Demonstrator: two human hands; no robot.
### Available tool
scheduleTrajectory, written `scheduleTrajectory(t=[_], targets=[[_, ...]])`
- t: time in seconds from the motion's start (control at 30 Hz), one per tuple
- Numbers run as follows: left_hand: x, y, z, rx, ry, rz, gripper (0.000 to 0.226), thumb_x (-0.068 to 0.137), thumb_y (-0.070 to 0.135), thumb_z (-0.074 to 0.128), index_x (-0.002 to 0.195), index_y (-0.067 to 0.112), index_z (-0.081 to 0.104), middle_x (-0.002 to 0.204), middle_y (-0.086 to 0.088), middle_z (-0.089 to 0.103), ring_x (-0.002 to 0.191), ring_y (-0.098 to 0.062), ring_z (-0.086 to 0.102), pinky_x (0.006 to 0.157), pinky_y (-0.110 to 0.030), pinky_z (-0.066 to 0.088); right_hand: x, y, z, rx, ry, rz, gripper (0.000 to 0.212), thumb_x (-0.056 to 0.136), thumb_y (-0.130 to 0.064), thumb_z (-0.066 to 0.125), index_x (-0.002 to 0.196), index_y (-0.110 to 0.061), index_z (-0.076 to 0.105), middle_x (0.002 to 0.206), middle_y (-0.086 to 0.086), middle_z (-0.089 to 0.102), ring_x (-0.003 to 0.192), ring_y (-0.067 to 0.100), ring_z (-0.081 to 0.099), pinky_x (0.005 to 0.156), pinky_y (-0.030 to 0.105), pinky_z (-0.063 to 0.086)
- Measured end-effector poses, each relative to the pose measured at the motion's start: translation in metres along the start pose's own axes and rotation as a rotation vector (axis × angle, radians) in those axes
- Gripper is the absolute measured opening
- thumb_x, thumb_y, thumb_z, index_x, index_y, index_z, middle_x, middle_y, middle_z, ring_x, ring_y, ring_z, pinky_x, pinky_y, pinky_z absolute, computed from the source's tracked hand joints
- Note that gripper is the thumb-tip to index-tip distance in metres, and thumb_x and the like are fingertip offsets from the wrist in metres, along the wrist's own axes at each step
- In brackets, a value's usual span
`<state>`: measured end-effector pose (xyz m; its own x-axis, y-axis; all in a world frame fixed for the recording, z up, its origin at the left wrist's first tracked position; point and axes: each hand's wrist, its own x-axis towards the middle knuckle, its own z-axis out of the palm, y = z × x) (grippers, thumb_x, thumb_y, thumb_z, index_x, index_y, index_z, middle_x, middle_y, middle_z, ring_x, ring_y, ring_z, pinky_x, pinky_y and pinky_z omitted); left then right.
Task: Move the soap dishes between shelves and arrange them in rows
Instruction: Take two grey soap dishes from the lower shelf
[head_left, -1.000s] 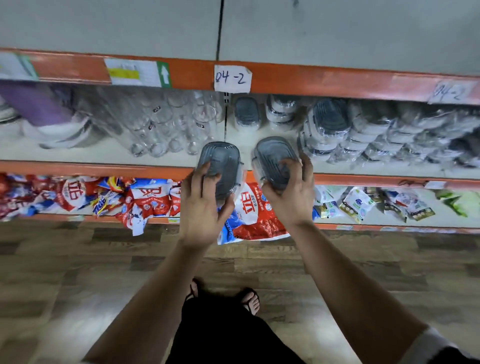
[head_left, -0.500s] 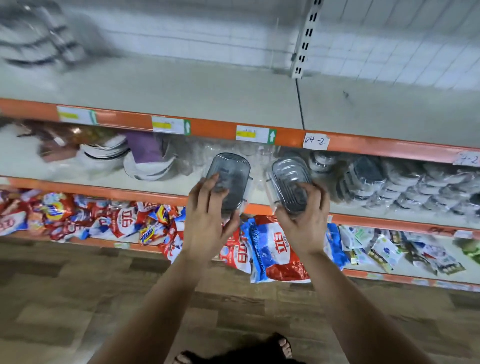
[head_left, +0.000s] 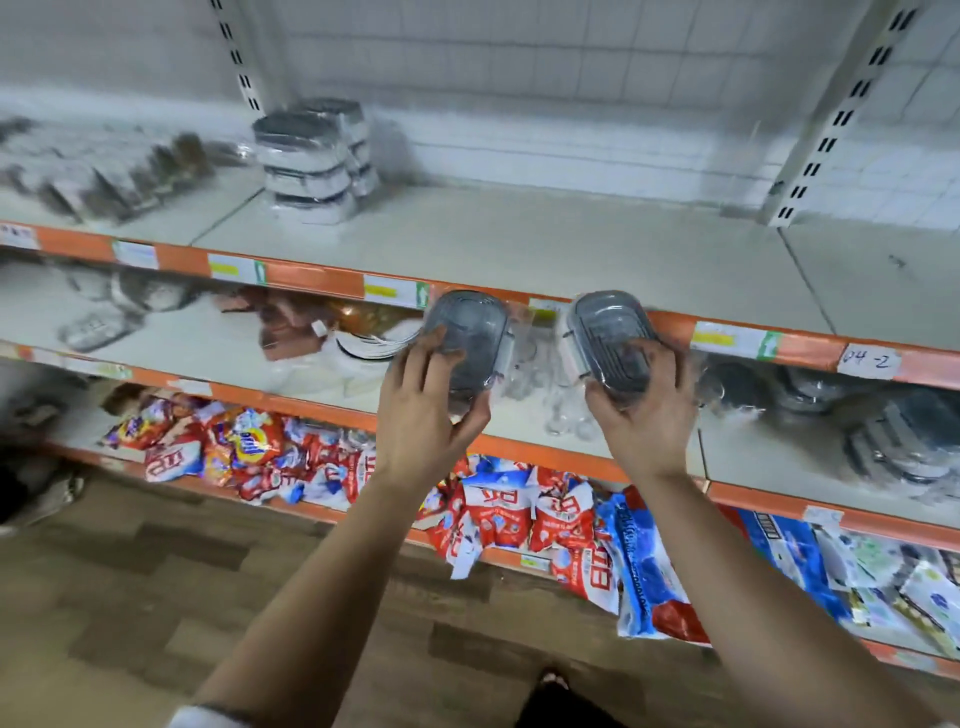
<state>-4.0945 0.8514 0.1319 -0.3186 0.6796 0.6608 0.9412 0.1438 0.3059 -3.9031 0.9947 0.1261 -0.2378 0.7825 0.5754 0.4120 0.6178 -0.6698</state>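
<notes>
Both hands grasp one dish each. The left hand (head_left: 426, 410) curls its fingers round the near end of a grey, oval, transparent-plastic soap dish (head_left: 470, 327). The right hand (head_left: 644, 415) grips a second grey oval soap dish (head_left: 605, 332) the same way. The two dishes are held side by side, apart, in the air.

Half a second earlier both dishes sat in front of the middle shelf opening. Now their far ends overlap the orange front rail (head_left: 311, 280) of the white top shelf (head_left: 545, 244). The handwritten "04-2" label (head_left: 866, 361) has shifted from centre to the right edge of the view.

A stack of wrapped grey-and-white soap dishes (head_left: 306, 166) stands at the back left of the top shelf, well apart from the hands. The orange rail lies between the held dishes and the shelf surface. More grey dishes (head_left: 893, 431) lie on the middle shelf (head_left: 519, 415) to the right. Red and blue detergent packets (head_left: 498, 509) fill the bottom shelf, above a wood-pattern floor (head_left: 156, 597).
</notes>
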Motion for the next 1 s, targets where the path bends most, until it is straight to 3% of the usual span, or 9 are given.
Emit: scheduleTrajectory(t=[0.13,0.27,0.53,0.63,0.8,1.0], targets=[[0.027,-0.041,-0.004,0.014,0.064,0.014,0.042,0.086,0.038,0.057,0.11,0.004,0.061,0.129,-0.016,0.059,0.116,-0.029,0.05,0.101,-0.039,0.037,0.031,-0.016,0.038,0.025,0.008,-0.068,0.059,0.073,-0.042,0.066,0.116,-0.002,0.06,0.118,0.017,0.057,0.115,0.032,0.053,0.095,0.028,0.039],[0.065,-0.089,-0.002,0.062,0.087,0.048,0.042,0.085,0.037,0.06,0.114,0.008,0.058,0.133,-0.014,0.057,0.115,-0.036,0.054,0.1,-0.041,0.037,0.073,-0.033,0.087,0.094,-0.001,-0.094,0.057,0.072,-0.041,0.067,0.113,-0.001,0.06,0.116,0.015,0.056,0.109,0.02,0.05,0.092,0.016,0.035],[0.147,-0.172,0.009,0.075,0.166,0.076,0.041,0.085,0.034,0.062,0.11,0.002,0.061,0.13,-0.017,0.058,0.113,-0.036,0.054,0.1,-0.041,0.038,0.155,-0.056,0.181,0.022,-0.143,-0.025,0.062,0.068,-0.053,0.064,0.115,-0.013,0.062,0.122,0.005,0.055,0.114,0.024,0.054,0.094,0.029,0.043],[0.175,-0.197,0.01,0.042,0.195,0.066,0.041,0.083,0.033,0.062,0.108,0.001,0.063,0.13,-0.017,0.058,0.114,-0.033,0.053,0.101,-0.04,0.038,0.18,-0.057,0.207,-0.016,-0.229,0.02,0.054,0.074,-0.04,0.078,0.118,-0.013,0.062,0.125,0.006,0.054,0.115,0.024,0.054,0.093,0.027,0.04],[0.221,-0.24,-0.003,0.007,0.181,0.126,0.041,0.083,0.035,0.064,0.109,0.003,0.062,0.131,-0.015,0.058,0.115,-0.034,0.055,0.101,-0.039,0.038,0.207,-0.064,0.251,-0.127,-0.47,0.076,0.056,0.078,-0.031,0.078,0.125,-0.015,0.054,0.131,0.007,0.048,0.123,0.025,0.047,0.094,0.031,0.039],[0.28,-0.297,-0.024,-0.165,0.14,0.088,0.04,0.082,0.034,0.065,0.111,0.007,0.063,0.128,-0.01,0.056,0.117,-0.025,0.055,0.099,-0.035,0.043,0.22,-0.086,0.298,-0.181,-0.439,0.162,0.058,0.076,-0.035,0.076,0.124,-0.017,0.048,0.129,0.005,0.047,0.121,0.026,0.046,0.094,0.034,0.041]])
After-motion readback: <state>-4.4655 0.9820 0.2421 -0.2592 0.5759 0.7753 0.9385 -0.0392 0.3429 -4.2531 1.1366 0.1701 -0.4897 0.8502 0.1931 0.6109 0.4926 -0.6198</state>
